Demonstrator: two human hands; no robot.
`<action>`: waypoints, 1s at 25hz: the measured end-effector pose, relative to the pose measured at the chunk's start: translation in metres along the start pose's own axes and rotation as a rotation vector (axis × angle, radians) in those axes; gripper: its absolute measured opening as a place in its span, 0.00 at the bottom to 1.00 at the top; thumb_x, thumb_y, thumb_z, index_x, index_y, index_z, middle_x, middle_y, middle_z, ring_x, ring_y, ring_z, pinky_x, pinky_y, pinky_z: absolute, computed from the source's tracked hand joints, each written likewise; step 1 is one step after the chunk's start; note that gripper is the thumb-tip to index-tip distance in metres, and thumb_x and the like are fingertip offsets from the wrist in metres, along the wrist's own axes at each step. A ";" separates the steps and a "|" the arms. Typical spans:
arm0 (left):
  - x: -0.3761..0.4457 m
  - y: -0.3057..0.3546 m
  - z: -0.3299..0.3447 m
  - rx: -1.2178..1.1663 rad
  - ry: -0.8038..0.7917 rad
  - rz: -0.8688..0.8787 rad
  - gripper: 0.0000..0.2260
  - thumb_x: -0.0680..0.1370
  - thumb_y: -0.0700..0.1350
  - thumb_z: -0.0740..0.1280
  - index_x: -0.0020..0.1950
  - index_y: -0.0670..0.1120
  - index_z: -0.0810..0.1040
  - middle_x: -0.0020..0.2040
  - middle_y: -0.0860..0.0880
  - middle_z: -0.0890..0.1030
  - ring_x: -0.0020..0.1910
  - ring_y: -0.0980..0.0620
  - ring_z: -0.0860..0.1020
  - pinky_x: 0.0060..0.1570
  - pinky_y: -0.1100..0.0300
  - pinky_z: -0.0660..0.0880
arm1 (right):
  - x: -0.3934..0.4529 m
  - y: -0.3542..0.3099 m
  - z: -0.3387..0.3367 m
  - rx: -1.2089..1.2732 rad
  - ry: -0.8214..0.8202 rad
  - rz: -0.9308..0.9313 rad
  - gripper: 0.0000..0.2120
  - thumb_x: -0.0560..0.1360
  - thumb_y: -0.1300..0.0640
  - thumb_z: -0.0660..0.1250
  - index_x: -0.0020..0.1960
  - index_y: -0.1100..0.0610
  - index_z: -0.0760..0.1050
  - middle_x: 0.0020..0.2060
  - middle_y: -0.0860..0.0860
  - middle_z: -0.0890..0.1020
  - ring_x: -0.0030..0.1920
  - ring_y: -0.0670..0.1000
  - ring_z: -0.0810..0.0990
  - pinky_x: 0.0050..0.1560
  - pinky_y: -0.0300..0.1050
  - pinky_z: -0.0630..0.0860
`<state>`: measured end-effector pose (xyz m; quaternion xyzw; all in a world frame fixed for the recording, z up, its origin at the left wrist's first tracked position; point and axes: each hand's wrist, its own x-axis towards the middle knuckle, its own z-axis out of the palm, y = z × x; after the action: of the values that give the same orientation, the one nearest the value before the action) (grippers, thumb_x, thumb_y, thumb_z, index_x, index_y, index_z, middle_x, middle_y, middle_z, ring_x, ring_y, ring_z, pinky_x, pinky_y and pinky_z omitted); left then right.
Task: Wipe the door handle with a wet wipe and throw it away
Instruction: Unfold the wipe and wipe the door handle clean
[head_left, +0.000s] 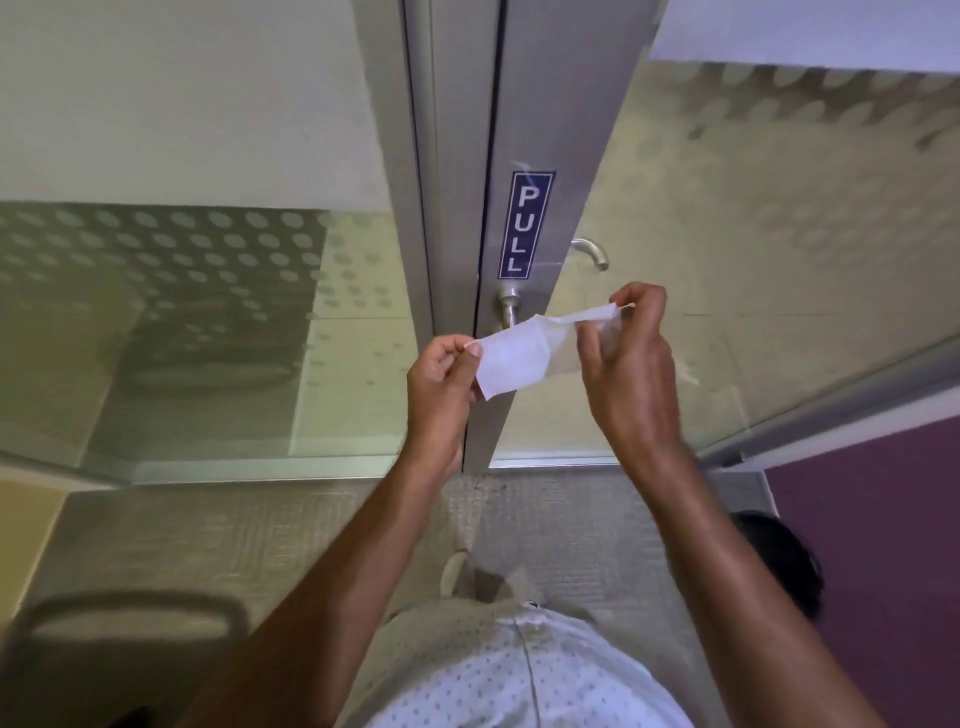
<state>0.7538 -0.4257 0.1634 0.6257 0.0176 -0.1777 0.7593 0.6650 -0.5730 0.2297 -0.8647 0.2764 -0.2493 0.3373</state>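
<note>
A white wet wipe (524, 353) is stretched between my two hands in front of the door. My left hand (441, 384) pinches its left corner. My right hand (623, 358) pinches its upper right end and seems to hold a clear wrapper too. The metal door handle (509, 306) sits on the grey door frame just behind the wipe, partly hidden by it. A second handle (592, 252) shows through the glass on the far side.
A blue PULL sticker (525, 224) is on the door stile (540, 130) above the handle. Frosted dotted glass panels (208, 312) flank the door. Grey carpet (571, 530) lies below, a purple wall (883, 519) stands at right, and a dark chair back (130, 618) sits at lower left.
</note>
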 end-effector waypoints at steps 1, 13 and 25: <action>0.004 -0.001 0.001 -0.011 0.010 -0.019 0.08 0.85 0.38 0.67 0.48 0.48 0.78 0.44 0.49 0.83 0.44 0.49 0.77 0.38 0.57 0.71 | 0.003 -0.001 0.004 -0.083 0.010 -0.047 0.13 0.82 0.57 0.64 0.62 0.56 0.63 0.39 0.51 0.77 0.35 0.56 0.75 0.32 0.49 0.66; 0.020 -0.024 0.006 -0.111 0.086 -0.215 0.04 0.84 0.39 0.68 0.50 0.46 0.80 0.44 0.46 0.83 0.40 0.51 0.80 0.40 0.57 0.80 | 0.002 -0.019 0.053 -0.783 -0.056 -0.186 0.21 0.83 0.41 0.57 0.54 0.54 0.81 0.49 0.53 0.82 0.54 0.57 0.76 0.63 0.60 0.63; 0.025 0.007 -0.015 0.490 0.066 0.387 0.08 0.83 0.37 0.67 0.59 0.48 0.80 0.56 0.50 0.82 0.53 0.58 0.80 0.52 0.71 0.74 | 0.018 -0.017 0.096 -0.940 -0.296 -0.142 0.18 0.86 0.48 0.51 0.51 0.56 0.75 0.40 0.53 0.81 0.45 0.56 0.80 0.65 0.58 0.64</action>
<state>0.7827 -0.4164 0.1608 0.7874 -0.1206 -0.0083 0.6045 0.7427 -0.5313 0.1841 -0.9660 0.2483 0.0053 -0.0713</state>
